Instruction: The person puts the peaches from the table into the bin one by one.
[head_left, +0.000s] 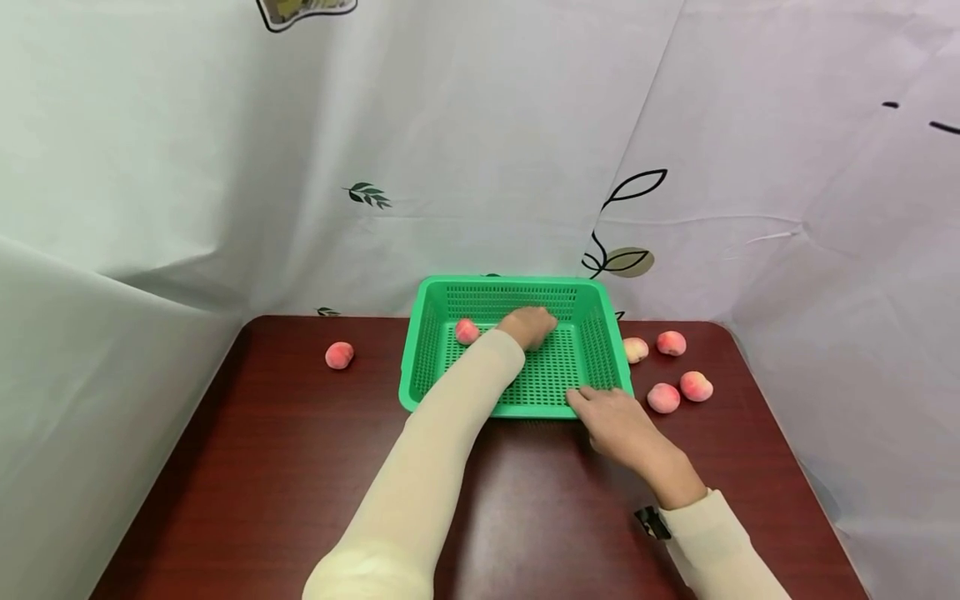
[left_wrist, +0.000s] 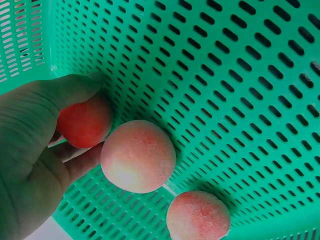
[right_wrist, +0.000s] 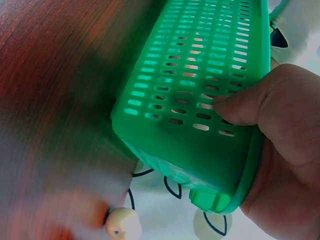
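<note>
My left hand [head_left: 527, 326] reaches down inside a green plastic basket [head_left: 592, 287]. In the left wrist view its thumb and fingers hold a red peach [left_wrist: 87, 122] low by the basket's slotted wall. A paler peach [left_wrist: 139, 156] sits right beside those fingers, and another peach [left_wrist: 198, 216] lies farther along the wall. The head view shows just one peach [head_left: 467, 332] in the basket, left of the hand; the hand and sleeve hide the held one. My right hand [head_left: 611, 421] grips the basket's near right rim, its thumb [right_wrist: 240, 107] pressed against the outer wall.
On the dark red table [head_left: 300, 467], a lone peach [head_left: 340, 355] lies left of the basket. Several peaches are to its right, including a pale peach [head_left: 635, 350] close to the basket's side. A white printed curtain [head_left: 487, 167] hangs behind the table and along both sides.
</note>
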